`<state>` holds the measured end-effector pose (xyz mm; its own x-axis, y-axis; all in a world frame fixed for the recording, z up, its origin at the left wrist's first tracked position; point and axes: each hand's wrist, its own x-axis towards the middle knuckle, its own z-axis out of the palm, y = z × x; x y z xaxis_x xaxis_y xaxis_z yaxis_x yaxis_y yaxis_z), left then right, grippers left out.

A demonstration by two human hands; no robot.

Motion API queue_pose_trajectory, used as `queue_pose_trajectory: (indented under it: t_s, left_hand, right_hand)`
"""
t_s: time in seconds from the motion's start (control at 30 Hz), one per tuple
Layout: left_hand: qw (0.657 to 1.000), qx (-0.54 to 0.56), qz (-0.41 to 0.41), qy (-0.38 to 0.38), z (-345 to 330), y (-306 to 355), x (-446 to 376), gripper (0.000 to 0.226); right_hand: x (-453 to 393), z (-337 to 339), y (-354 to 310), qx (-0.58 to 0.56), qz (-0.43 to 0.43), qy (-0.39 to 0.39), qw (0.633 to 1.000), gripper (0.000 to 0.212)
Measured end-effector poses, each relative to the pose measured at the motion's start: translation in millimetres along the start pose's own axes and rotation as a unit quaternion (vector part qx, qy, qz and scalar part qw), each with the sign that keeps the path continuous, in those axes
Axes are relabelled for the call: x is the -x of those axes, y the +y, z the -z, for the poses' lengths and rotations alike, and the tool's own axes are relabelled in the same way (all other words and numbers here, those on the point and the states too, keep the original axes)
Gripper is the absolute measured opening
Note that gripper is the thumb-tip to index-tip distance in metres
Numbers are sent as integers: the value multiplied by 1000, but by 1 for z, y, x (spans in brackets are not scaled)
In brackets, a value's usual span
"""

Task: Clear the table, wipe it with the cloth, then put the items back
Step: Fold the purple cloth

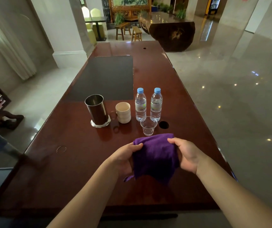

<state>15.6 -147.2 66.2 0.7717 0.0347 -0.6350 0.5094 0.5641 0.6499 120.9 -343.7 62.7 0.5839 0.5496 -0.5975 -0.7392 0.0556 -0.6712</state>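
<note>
Both hands grip the purple cloth (155,155) above the table (69,170): left hand (123,159) on its left edge, right hand (187,153) on its right. Just beyond the cloth stands a clear plastic cup (148,125), then two water bottles (148,104); left of the cup, a beige mug (123,112) and steel canister (97,110).

The table (76,162) is dark red-brown wood with a glossy lacquer that mirrors the things standing on it. A matt black mat (105,76) lies on it and throws back no shine. The tall canister (96,109) is polished metal on a shiny silver base. The mug (123,112) looks like cream ceramic, smooth and dull. 2 bottles (140,104) (156,104) are clear plastic with blue plastic caps, and the cup (148,125) is thin clear plastic. The cloth (155,157) is soft purple fabric, matt and creased. The floor (230,79) is polished stone.
</note>
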Motion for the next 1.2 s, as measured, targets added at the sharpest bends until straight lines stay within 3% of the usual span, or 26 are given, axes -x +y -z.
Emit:
queue_pose_trajectory:
  t_s: [0.3, 0.4, 0.6, 0.93, 1.07, 1.2]
  left_hand:
    - [992, 114, -54, -9, 51, 9, 62, 35]
    - [982, 162, -92, -3, 82, 12, 96, 44]
    - [950, 233, -198, 57, 147, 17, 171, 36]
    - [870, 301, -363, 145, 253, 21, 298, 37]
    - [835, 316, -402, 201, 274, 19, 337, 38]
    - [817, 301, -423, 249, 286, 18, 369, 35]
  right_hand:
    - [-16, -68, -1, 81, -19, -119, 989, 43]
    - [-24, -115, 6, 118, -18, -174, 977, 37]
    - [-39, -237, 38, 168, -58, -269, 946, 39]
    - [-45, -432, 112, 208, -129, -433, 868, 38]
    - [-31, -488, 134, 235, -168, -480, 828, 27]
    - [-25, -532, 153, 258, -170, -527, 792, 34]
